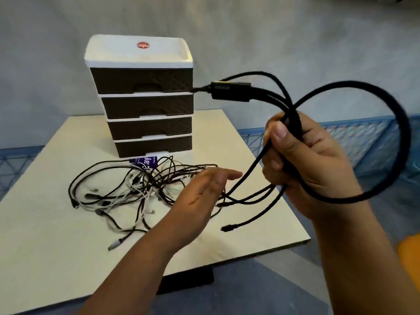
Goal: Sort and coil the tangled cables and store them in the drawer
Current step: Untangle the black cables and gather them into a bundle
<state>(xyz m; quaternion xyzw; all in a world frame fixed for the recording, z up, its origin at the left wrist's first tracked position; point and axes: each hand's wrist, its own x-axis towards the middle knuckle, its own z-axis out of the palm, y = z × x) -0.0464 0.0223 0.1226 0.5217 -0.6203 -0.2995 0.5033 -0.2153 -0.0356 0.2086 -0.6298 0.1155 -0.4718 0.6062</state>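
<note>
My right hand [304, 160] grips a thick black braided cable [402, 123] looped in a large coil, held up above the table's right side. Its black splitter block [229, 90] sticks out to the left, and several thin tails with plugs [229, 228] hang down toward the table. My left hand [202, 194] hovers flat with straight fingers just left of those tails and holds nothing. A tangle of black and white cables [127, 189] lies on the table in front of the drawer unit [145, 105], whose brown drawers are all closed.
The cream table [45, 258] has its front edge near me and its right edge under my right hand. A purple label [145, 163] lies in the tangle by the drawer unit's base. A blue patterned mat [354, 135] covers the floor at right. An orange object [409, 251] sits at far right.
</note>
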